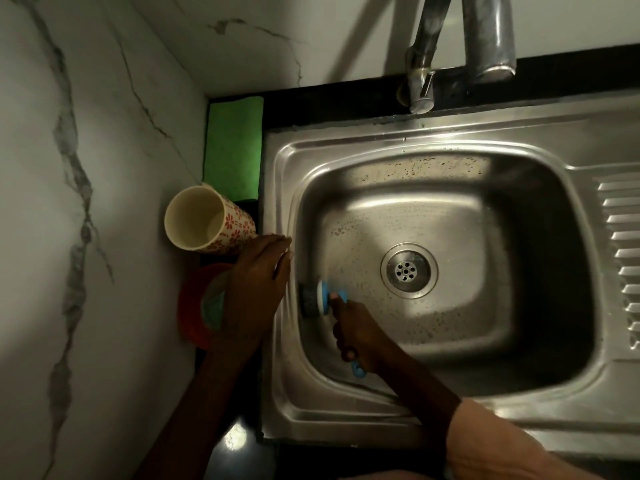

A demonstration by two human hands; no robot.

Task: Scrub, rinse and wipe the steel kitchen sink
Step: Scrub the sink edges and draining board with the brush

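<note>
A person's right hand point(360, 336) grips the blue plastic handle of a scrubbing brush point(323, 299), fingers wrapped tight around it, and presses its dark bristled head against the left inner wall of the stainless-steel kitchen sink point(433, 403), at about 8 o'clock from the round perforated drain point(408, 270). The end of the handle juts out below the fist. The left hand point(258, 289) rests flat on the sink's left rim at 9 o'clock, fingers extended and close together, holding nothing. Water droplets and suds speckle the basin floor and back wall. A chrome tap point(485, 39) hangs over the basin at 12 o'clock. On the dark worktop point(346, 95) left of the sink, a cream tumbler with red flower print point(207, 220) stands beside the marble-patterned wall point(86, 237); a folded green cloth point(233, 147) lies behind it at 11 o'clock, and a red round container point(194, 306) sits partly hidden under the left wrist.
</note>
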